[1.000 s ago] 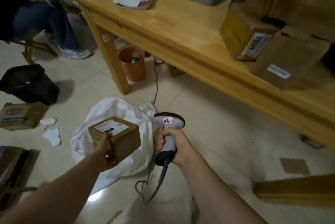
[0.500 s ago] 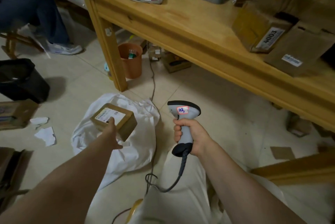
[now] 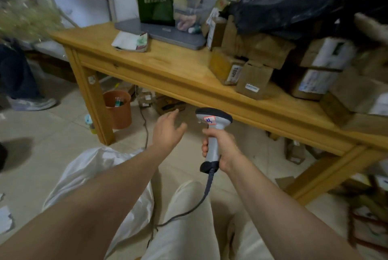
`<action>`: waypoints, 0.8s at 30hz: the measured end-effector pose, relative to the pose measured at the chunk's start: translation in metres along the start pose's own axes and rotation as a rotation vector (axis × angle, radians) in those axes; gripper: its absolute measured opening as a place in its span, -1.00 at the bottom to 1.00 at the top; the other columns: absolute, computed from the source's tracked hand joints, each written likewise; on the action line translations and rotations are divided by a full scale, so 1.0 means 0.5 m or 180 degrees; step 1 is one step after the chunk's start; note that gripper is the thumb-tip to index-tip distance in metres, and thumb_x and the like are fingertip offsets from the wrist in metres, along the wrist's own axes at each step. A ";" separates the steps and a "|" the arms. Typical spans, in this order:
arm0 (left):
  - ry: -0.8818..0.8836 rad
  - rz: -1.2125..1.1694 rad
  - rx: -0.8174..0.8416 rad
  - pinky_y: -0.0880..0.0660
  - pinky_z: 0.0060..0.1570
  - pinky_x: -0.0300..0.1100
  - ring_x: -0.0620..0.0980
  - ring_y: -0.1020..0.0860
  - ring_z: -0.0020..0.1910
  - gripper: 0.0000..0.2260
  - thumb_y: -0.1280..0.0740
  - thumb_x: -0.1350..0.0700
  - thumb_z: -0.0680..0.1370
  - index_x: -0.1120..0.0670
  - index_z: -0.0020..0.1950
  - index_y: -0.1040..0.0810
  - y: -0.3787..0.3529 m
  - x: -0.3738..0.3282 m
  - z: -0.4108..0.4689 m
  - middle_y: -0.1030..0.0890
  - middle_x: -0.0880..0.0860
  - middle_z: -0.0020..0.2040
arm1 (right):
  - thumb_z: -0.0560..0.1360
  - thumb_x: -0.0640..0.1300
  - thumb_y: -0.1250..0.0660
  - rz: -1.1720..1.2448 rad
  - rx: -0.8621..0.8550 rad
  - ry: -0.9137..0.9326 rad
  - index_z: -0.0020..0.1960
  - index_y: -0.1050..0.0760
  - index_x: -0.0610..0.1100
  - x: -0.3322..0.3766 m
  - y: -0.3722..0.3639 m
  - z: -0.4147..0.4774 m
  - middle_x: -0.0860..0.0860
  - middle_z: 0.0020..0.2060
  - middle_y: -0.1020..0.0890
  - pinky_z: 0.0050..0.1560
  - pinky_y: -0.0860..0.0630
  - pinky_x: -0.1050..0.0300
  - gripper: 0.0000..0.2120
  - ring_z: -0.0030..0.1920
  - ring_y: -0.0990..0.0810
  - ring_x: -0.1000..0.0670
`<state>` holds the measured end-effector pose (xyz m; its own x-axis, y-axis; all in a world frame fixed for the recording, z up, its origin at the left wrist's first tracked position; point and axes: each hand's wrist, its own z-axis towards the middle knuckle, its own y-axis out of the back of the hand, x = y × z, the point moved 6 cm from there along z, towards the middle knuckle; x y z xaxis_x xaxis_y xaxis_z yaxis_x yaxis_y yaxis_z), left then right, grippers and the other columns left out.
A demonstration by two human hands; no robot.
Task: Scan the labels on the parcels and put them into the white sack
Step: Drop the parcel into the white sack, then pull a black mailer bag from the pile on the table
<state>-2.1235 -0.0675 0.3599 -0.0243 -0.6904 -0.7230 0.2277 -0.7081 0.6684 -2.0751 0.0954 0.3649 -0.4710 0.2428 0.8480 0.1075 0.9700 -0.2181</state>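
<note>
Left hand (image 3: 168,131) empty, fingers spread, right hand (image 3: 223,146) grips scanner (image 3: 214,121); small cardboard parcel (image 3: 253,80) likely light, stiff, so grab its sides.

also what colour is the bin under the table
Orange-brown bin, beside the table leg; clearest in the head view.

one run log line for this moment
left hand: open, empty | right hand: grips scanner | white sack: on floor | parcels: stacked on table

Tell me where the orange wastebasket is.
Head view, left of centre: the orange wastebasket stands on the floor under the wooden table, just beside its front leg.
</note>
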 end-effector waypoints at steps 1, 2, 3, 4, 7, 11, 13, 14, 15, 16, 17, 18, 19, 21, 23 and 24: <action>-0.0155 -0.0005 -0.0065 -0.33 0.32 -0.04 0.11 -0.38 0.37 -0.52 -0.30 0.04 0.54 0.14 0.45 -0.39 0.009 -0.043 0.011 -0.47 0.12 0.36 | 0.44 -0.26 -0.37 0.0073 -0.0044 0.0125 -0.15 -0.46 -0.21 0.029 0.011 -0.015 -0.09 -0.53 -0.48 -0.53 -0.38 0.21 -0.92 -0.58 -0.40 -0.02; -0.0261 -0.0036 -0.0137 -0.33 0.31 -0.05 0.12 -0.38 0.36 -0.53 -0.31 0.05 0.54 0.12 0.44 -0.40 0.019 -0.084 0.020 -0.48 0.12 0.34 | 0.43 -0.27 -0.37 0.0114 -0.0078 0.0260 -0.17 -0.46 -0.21 0.058 0.023 -0.030 -0.08 -0.53 -0.47 -0.53 -0.38 0.21 -0.91 -0.59 -0.40 -0.02; -0.0337 -0.0064 -0.0205 -0.32 0.29 -0.05 0.12 -0.37 0.35 -0.53 -0.32 0.04 0.54 0.10 0.44 -0.40 0.026 -0.126 0.027 -0.48 0.11 0.34 | 0.42 -0.28 -0.37 0.0120 -0.0122 0.0401 -0.18 -0.45 -0.21 0.086 0.036 -0.044 -0.08 -0.54 -0.48 -0.54 -0.38 0.22 -0.91 -0.59 -0.41 -0.02; -0.0419 -0.0066 -0.0267 -0.31 0.29 -0.05 0.11 -0.36 0.36 -0.52 -0.32 0.03 0.54 0.08 0.44 -0.38 0.030 -0.167 0.033 -0.47 0.10 0.35 | 0.42 -0.31 -0.37 0.0105 -0.0181 0.0540 -0.18 -0.45 -0.22 0.112 0.052 -0.060 -0.08 -0.55 -0.49 -0.54 -0.39 0.22 -0.90 -0.60 -0.42 -0.02; -0.0661 -0.0066 -0.0403 -0.34 0.29 -0.01 0.07 -0.36 0.35 -0.52 -0.32 0.00 0.55 0.06 0.45 -0.36 0.038 -0.279 0.045 -0.45 0.07 0.36 | 0.43 -0.34 -0.36 0.0063 -0.0325 0.0845 -0.17 -0.46 -0.25 0.176 0.098 -0.102 -0.08 -0.54 -0.52 -0.53 -0.43 0.20 -0.92 -0.59 -0.47 -0.02; -0.1017 -0.0072 -0.0468 -0.37 0.27 -0.02 0.08 -0.40 0.32 -0.54 -0.32 0.03 0.56 0.06 0.45 -0.37 0.048 -0.407 0.071 -0.48 0.08 0.33 | 0.44 -0.37 -0.36 0.0209 -0.0437 0.1158 -0.22 -0.48 -0.26 0.257 0.153 -0.145 -0.10 -0.51 -0.52 -0.51 -0.44 0.17 -0.91 -0.56 -0.47 -0.04; -0.1170 -0.0040 -0.0535 -0.37 0.24 -0.05 0.07 -0.42 0.31 -0.56 -0.32 0.02 0.57 0.07 0.43 -0.39 0.057 -0.467 0.094 -0.48 0.07 0.33 | 0.46 -0.37 -0.35 0.0324 -0.0417 0.1241 -0.18 -0.48 -0.24 0.295 0.172 -0.159 -0.09 -0.51 -0.51 -0.51 -0.44 0.19 -0.91 -0.56 -0.46 -0.02; -0.1255 -0.0029 -0.0570 -0.38 0.22 -0.07 0.06 -0.42 0.31 -0.57 -0.32 0.02 0.57 0.07 0.42 -0.41 0.062 -0.497 0.107 -0.49 0.07 0.33 | 0.47 -0.37 -0.34 0.0372 -0.0408 0.1284 -0.17 -0.48 -0.23 0.313 0.181 -0.165 -0.07 -0.52 -0.51 -0.52 -0.44 0.20 -0.91 -0.56 -0.46 0.00; -0.1350 -0.0022 -0.0585 -0.38 0.21 -0.07 0.06 -0.43 0.31 -0.59 -0.32 0.02 0.58 0.08 0.41 -0.43 0.065 -0.526 0.119 -0.49 0.08 0.33 | 0.48 -0.37 -0.33 0.0408 -0.0413 0.1332 -0.17 -0.48 -0.22 0.329 0.190 -0.168 -0.05 -0.54 -0.51 -0.52 -0.45 0.20 -0.90 -0.57 -0.46 0.01; -0.1450 -0.0021 -0.0579 -0.38 0.21 -0.08 0.06 -0.43 0.31 -0.61 -0.31 0.02 0.58 0.09 0.39 -0.45 0.067 -0.555 0.132 -0.50 0.08 0.32 | 0.48 -0.36 -0.33 0.0435 -0.0439 0.1392 -0.16 -0.48 -0.22 0.344 0.200 -0.171 -0.05 -0.54 -0.51 -0.51 -0.45 0.19 -0.91 -0.57 -0.47 0.00; -0.1538 -0.0027 -0.0563 -0.38 0.22 -0.08 0.07 -0.44 0.30 -0.62 -0.31 0.03 0.58 0.10 0.38 -0.47 0.067 -0.582 0.143 -0.50 0.09 0.32 | 0.48 -0.36 -0.34 0.0454 -0.0481 0.1464 -0.15 -0.49 -0.23 0.358 0.209 -0.172 -0.05 -0.54 -0.52 -0.49 -0.46 0.18 -0.92 -0.56 -0.48 -0.01; -0.1606 -0.0030 -0.0548 -0.38 0.22 -0.07 0.07 -0.45 0.30 -0.63 -0.31 0.03 0.59 0.11 0.37 -0.48 0.066 -0.607 0.154 -0.51 0.09 0.31 | 0.47 -0.36 -0.35 0.0466 -0.0526 0.1534 -0.13 -0.50 -0.24 0.371 0.219 -0.172 -0.06 -0.53 -0.53 -0.49 -0.47 0.17 -0.93 -0.55 -0.49 -0.02; -0.1656 -0.0022 -0.0537 -0.39 0.21 -0.07 0.08 -0.46 0.29 -0.63 -0.31 0.03 0.59 0.12 0.36 -0.49 0.063 -0.631 0.164 -0.52 0.10 0.30 | 0.47 -0.36 -0.35 0.0475 -0.0562 0.1590 -0.12 -0.50 -0.23 0.383 0.227 -0.171 -0.06 -0.53 -0.54 -0.49 -0.47 0.17 -0.93 -0.55 -0.49 -0.02; -0.1732 0.0038 -0.0541 -0.42 0.18 -0.04 0.11 -0.49 0.25 -0.64 -0.31 0.03 0.58 0.14 0.35 -0.50 0.056 -0.676 0.181 -0.54 0.13 0.28 | 0.47 -0.37 -0.35 0.0491 -0.0601 0.1655 -0.12 -0.50 -0.22 0.401 0.242 -0.164 -0.05 -0.54 -0.54 -0.50 -0.47 0.17 -0.92 -0.55 -0.50 -0.03; -0.1774 0.0203 -0.0539 -0.45 0.12 -0.02 0.14 -0.53 0.20 -0.65 -0.32 0.03 0.58 0.17 0.31 -0.51 0.046 -0.715 0.199 -0.57 0.15 0.23 | 0.46 -0.37 -0.35 0.0518 -0.0618 0.1676 -0.11 -0.51 -0.21 0.413 0.253 -0.152 -0.05 -0.55 -0.55 -0.51 -0.46 0.18 -0.91 -0.56 -0.51 -0.02; -0.1791 0.0352 -0.0547 -0.46 0.08 -0.02 0.15 -0.54 0.18 -0.66 -0.33 0.03 0.57 0.18 0.28 -0.52 0.041 -0.733 0.209 -0.58 0.16 0.21 | 0.46 -0.36 -0.35 0.0525 -0.0626 0.1682 -0.10 -0.52 -0.21 0.416 0.259 -0.146 -0.05 -0.54 -0.55 -0.51 -0.47 0.18 -0.91 -0.56 -0.52 -0.02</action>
<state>-2.2115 0.1556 0.6565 -0.4927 -0.7644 -0.4159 0.4113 -0.6257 0.6628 -2.0955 0.2723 0.5484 0.0606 0.3145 0.9473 0.3265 0.8906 -0.3166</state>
